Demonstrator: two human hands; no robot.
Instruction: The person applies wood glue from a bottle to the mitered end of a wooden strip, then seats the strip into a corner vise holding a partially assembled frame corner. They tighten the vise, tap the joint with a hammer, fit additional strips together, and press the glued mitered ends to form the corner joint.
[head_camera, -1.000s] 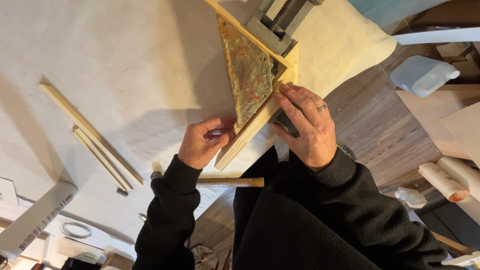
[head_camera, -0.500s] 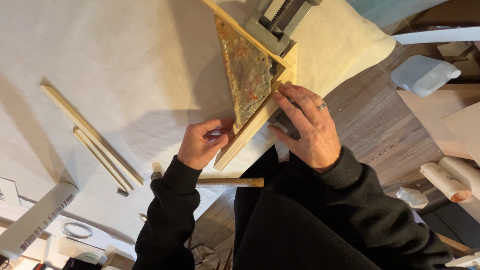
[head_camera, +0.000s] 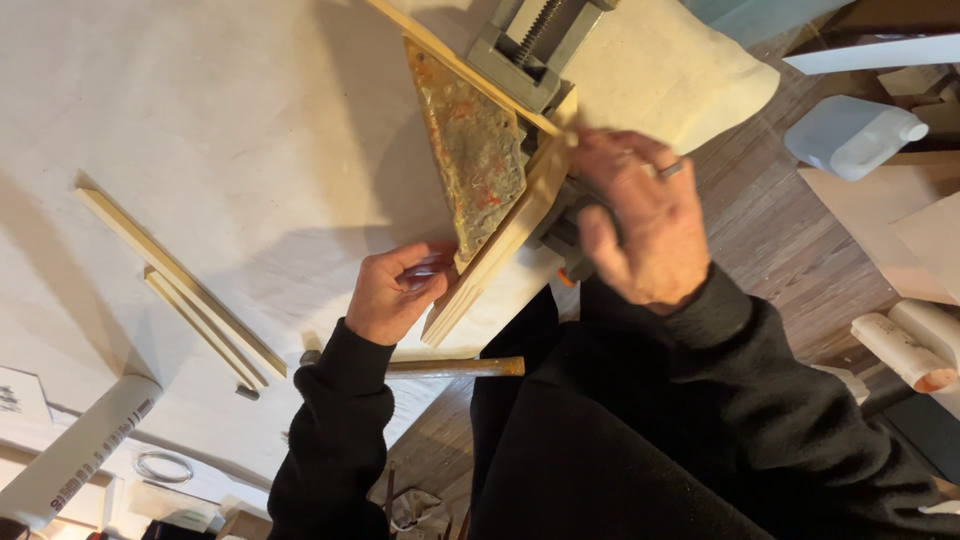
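A triangular mottled green-and-orange panel (head_camera: 470, 150) sits inside a pale wooden frame (head_camera: 500, 250) on a white cloth-covered table (head_camera: 250, 120). A grey screw clamp (head_camera: 535, 50) grips the frame's upper corner. My left hand (head_camera: 395, 290) pinches the frame's lower end, fingertips at the panel's bottom tip. My right hand (head_camera: 640, 215), with a ring on one finger, wraps over the frame's right edge just below the clamp. Its fingertips reach the corner and its thumb lies over a dark part underneath. The right hand is slightly blurred.
A wooden-handled hammer (head_camera: 455, 367) lies at the table edge below my left hand. Loose wooden strips (head_camera: 180, 280) lie at the left, a white tube (head_camera: 75, 450) beyond them. A white plastic jug (head_camera: 850, 135) and rolled paper (head_camera: 905, 350) rest on the wooden floor at right.
My right hand has slid up along the frame's right edge toward the clamped corner. The left hand keeps its hold on the lower end.
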